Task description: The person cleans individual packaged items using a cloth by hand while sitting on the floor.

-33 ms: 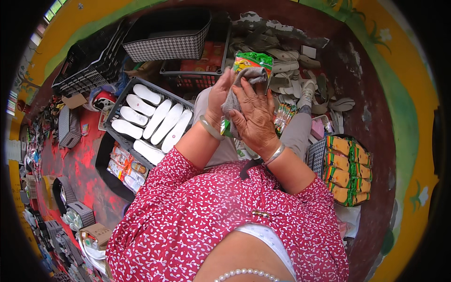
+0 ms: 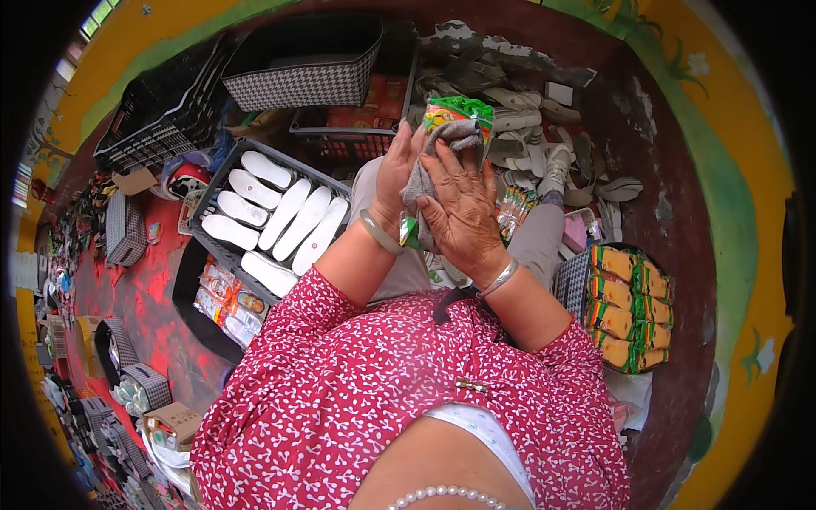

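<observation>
A green plastic packet with yellow and red print stands between my two hands, above my lap. A grey cloth is draped over its front and folds across its upper part. My left hand supports the packet from the left side, its fingers stretched upward and its palm turned inward. Lying over the cloth, my right hand presses it against the packet, the fingers pointing up and the thumb toward the left palm. The packet's middle is hidden by the cloth and the right hand.
To the left, a grey crate holds several white insoles. A patterned basket at right holds several yellow-green packets. Black crates and a houndstooth basket stand at the back. Loose shoes lie by the wall.
The fingers of my left hand have shifted very slightly and show a little more apart at the packet's edge. Otherwise the hands, cloth and packet stay in place.
</observation>
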`<state>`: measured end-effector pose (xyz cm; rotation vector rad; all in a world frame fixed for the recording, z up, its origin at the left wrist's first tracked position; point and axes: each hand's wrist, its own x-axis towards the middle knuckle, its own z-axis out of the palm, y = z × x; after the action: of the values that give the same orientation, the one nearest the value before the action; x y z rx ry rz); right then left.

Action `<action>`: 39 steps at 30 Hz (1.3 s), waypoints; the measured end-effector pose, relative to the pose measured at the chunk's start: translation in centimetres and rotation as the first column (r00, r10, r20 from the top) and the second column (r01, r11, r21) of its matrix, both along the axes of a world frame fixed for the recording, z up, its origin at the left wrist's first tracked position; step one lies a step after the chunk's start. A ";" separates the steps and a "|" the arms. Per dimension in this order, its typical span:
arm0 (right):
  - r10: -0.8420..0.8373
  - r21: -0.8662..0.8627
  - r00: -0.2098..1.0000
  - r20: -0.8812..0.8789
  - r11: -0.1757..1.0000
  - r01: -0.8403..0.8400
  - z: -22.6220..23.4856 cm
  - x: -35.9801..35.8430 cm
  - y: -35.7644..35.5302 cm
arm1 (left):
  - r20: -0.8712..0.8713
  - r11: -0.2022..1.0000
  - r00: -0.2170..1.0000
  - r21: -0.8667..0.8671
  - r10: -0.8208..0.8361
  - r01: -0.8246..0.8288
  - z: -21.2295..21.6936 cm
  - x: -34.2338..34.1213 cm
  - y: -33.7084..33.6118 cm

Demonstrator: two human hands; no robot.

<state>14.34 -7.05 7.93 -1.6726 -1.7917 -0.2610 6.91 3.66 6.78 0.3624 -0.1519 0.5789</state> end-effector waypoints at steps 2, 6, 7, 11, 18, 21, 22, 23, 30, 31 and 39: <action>-0.028 0.027 0.999 0.019 0.999 0.027 0.5 0.5 0.3 | -0.058 0.997 0.996 0.053 0.063 -0.060 -0.1 -0.3 -0.6; -0.083 0.121 0.996 -0.041 0.989 0.087 1.3 2.3 1.7 | -0.155 0.981 0.975 0.137 0.157 -0.136 0.4 0.1 -2.6; -0.094 0.152 0.993 -0.068 0.983 0.103 1.6 2.8 2.0 | -0.166 0.980 0.973 0.142 0.162 -0.139 0.6 0.2 -2.8; -0.102 0.234 0.988 -0.116 0.964 0.127 1.8 3.1 2.5 | -0.186 0.995 0.981 0.088 0.058 -0.042 0.7 0.0 -3.2; -0.002 0.083 0.687 -0.727 0.992 0.091 2.6 5.3 3.1 | -0.252 0.937 0.965 0.349 0.075 0.019 1.7 -0.7 -4.2; 0.119 0.104 0.285 -0.951 0.992 -0.065 0.4 7.9 4.0 | -0.283 0.932 0.958 0.356 0.045 0.061 1.0 -1.1 -3.9; 0.102 0.093 0.051 -0.994 0.984 -0.153 0.5 8.7 3.7 | -0.286 0.934 0.957 0.355 0.055 0.052 1.1 -1.3 -3.8; 0.108 0.124 -0.117 -0.987 0.981 -0.146 1.0 8.8 3.1 | -0.289 0.933 0.955 0.356 0.068 0.041 1.0 -1.4 -3.6; 0.294 0.260 -0.210 -0.932 0.949 0.177 4.4 7.7 -0.3 | -0.291 0.921 0.951 0.390 0.107 0.016 1.5 -1.6 -2.5; 0.265 0.269 0.047 -0.963 0.958 0.101 4.0 6.8 -0.3 | -0.285 0.918 0.951 0.397 0.119 0.004 1.4 -1.5 -2.5; -0.004 0.175 0.931 -0.364 0.982 0.072 2.5 4.3 1.2 | -0.280 0.909 0.960 0.392 -0.024 0.138 0.8 -1.2 -3.9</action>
<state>18.65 -5.85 10.39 -1.5108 -1.4166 -0.1205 5.68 -0.28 7.61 0.8361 -0.0230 0.4052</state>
